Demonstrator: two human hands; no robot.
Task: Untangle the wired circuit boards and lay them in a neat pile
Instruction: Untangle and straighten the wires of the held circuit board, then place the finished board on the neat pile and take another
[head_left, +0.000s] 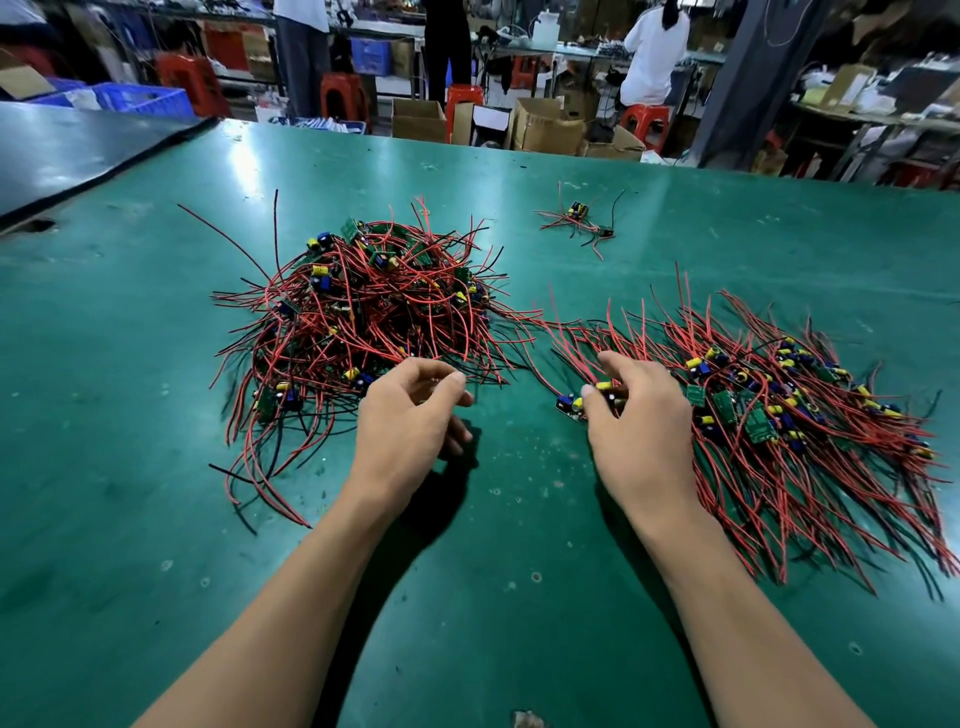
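Head camera looks forward-down, close over table (156, 364).

An electronics assembly workshop: a wide green-matted surface (130, 415) carries heaps of wired circuit boards (363, 312), while behind it stand red plastic stools (340, 96), blue crates (140, 101), open cardboard boxes (550, 127) and people (654, 57) at cluttered workbenches (582, 51).

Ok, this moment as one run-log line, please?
left grip: by tangled heap, hold unclear | right grip: pinches board | neat pile: right
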